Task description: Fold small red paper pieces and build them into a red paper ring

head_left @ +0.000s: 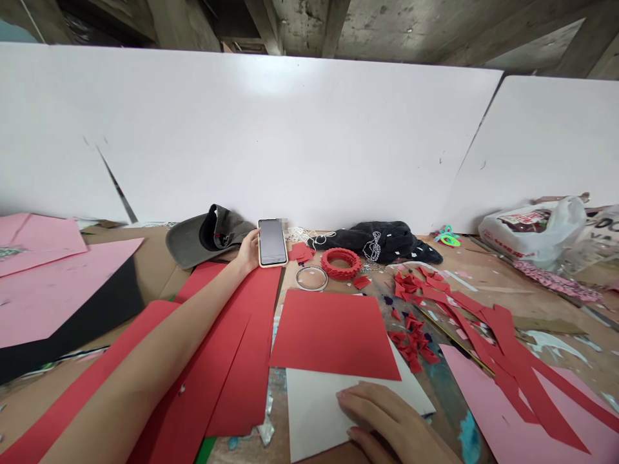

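Well, from the head camera, the left hand (249,252) reaches toward the far edge of the desk (483,258) and holds a smartphone (272,242) in a pale case, with its fingers (254,243) curled against the phone's left side. The grey screen faces up and toward the camera. The phone is likely light and slick, so its long sides look like the surest place to take hold.

Near the desk's near edge, the right hand (387,419) lies flat on a white card (314,419), its fingers slightly apart and not gripping. The card looks light and fairly stiff, and its free edges offer the easiest hold. A red paper sheet (333,335) overlaps the card's far end and would probably flex if lifted.

Under the left forearm, long red paper strips (242,348) fan toward the near edge. Beside the phone sit a red coiled ring (341,263) and a clear plastic ring (311,278), with a grey cap (207,235) to the left and a black cloth bundle (377,241) to the right. Red paper scraps (411,341) and long red offcuts (522,367) lie toward the right, partly over a pink sheet (483,412). More pink sheets (43,290) lie at the left edge, and a plastic bag (532,232) sits in the far right corner before white boards (242,129).
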Demonstrator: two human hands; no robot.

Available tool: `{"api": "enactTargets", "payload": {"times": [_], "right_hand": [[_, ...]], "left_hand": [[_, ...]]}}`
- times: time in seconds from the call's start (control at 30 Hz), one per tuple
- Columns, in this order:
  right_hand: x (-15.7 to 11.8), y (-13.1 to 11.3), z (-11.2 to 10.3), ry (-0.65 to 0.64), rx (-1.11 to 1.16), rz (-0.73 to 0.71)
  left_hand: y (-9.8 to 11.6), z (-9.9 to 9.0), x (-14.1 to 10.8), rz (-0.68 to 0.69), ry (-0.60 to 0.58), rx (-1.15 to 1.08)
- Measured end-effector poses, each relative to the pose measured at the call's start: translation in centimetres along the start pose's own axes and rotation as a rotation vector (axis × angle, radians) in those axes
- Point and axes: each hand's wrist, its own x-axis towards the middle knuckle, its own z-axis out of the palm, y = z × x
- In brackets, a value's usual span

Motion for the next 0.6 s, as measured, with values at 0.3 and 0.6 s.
{"api": "enactTargets", "payload": {"times": [0.3,0.6], "right_hand": [[-0.07,-0.20,-0.24,-0.007,-0.011,0.008],[0.05,-0.21,-0.09,0.016,-0.019,0.001]], "left_hand": [[-0.14,-0.01,-0.01,0.018,-0.016,-0.020],[-0.15,-0.16,0.11,0.015,-0.019,-0.024]]}}
